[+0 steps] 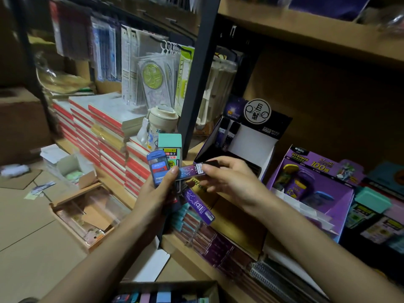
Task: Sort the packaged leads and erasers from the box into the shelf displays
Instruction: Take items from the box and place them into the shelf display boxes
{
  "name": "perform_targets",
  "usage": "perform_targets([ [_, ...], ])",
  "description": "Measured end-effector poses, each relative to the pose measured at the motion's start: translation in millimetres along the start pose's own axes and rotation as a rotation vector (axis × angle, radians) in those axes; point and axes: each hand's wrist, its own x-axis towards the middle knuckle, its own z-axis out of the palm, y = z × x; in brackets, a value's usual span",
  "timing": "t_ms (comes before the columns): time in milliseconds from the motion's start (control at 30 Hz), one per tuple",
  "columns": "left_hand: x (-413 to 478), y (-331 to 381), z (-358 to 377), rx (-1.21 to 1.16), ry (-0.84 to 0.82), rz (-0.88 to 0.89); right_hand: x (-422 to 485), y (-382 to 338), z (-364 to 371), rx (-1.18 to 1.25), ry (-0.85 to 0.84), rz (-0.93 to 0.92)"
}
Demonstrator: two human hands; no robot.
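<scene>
Wooden shelf (pixel 185 248) holds display box (pixel 251 138); left fingers (pixel 172 174) clutch lead packs (pixel 170 147), right fingers (pixel 211 169) pinch purple pack (pixel 191 171).

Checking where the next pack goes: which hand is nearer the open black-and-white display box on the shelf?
Right. The right hand is just in front of the display box, pinching a starry lead case. The left hand is further left, gripping several packs.
</scene>
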Motion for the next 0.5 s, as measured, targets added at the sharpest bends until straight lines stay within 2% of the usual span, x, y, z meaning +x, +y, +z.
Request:
perform_targets([
  [133,0,-2,4,0.035,-0.016,0.02,3,-3,1,0.155,0.164,-0.008],
  [233,1,-3,1,0.018,-0.036,0.025,9,-17,-22,0.151,0.257,-0.064],
  [333,2,-1,-6,0.039,-0.039,0.03,13,-37,-57,0.001,0.382,-0.147],
  [500,5,0,-12,0.126,0.001,0.053,40,-54,-96,-0.435,0.605,-0.256],
])
